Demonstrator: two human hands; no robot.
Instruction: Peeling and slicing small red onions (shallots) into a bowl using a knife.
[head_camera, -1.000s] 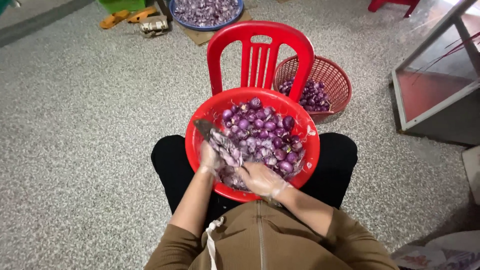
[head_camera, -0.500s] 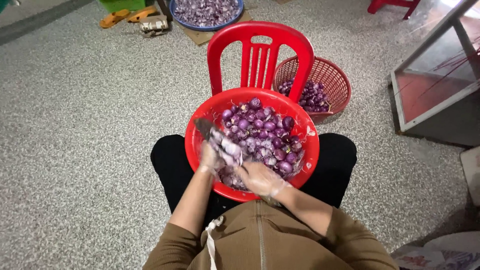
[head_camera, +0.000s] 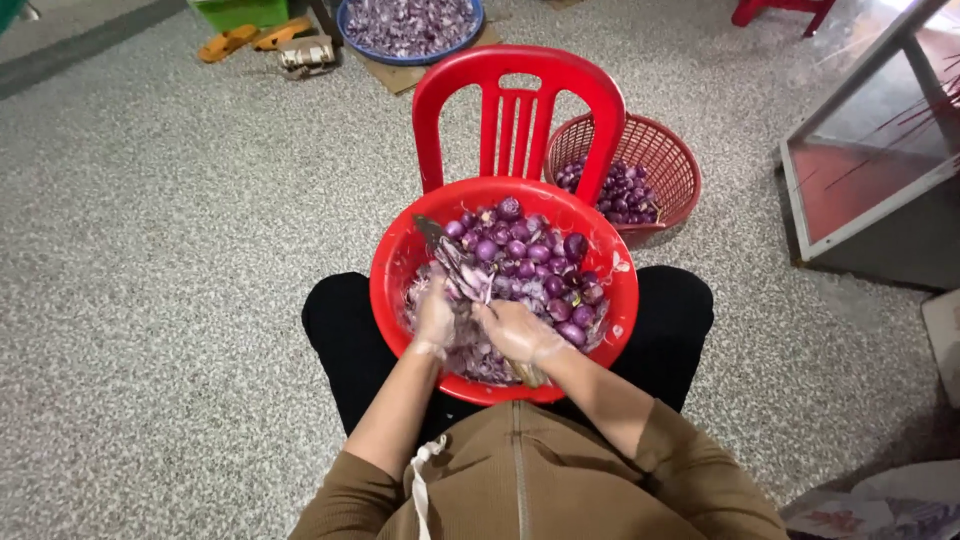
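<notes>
Left hand (head_camera: 434, 318) grip closed on onion (head_camera: 455, 300); right hand (head_camera: 517, 332) grip round knife (head_camera: 447, 255), over red basin (head_camera: 395, 262)

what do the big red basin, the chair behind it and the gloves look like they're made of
Red basin: likely moulded plastic, smooth and glossy, with light glinting on its rim. Red chair: the same shiny plastic, slatted back in one piece. Gloves on left hand and right hand: thin clear film, probably disposable plastic, skin showing through.
</notes>
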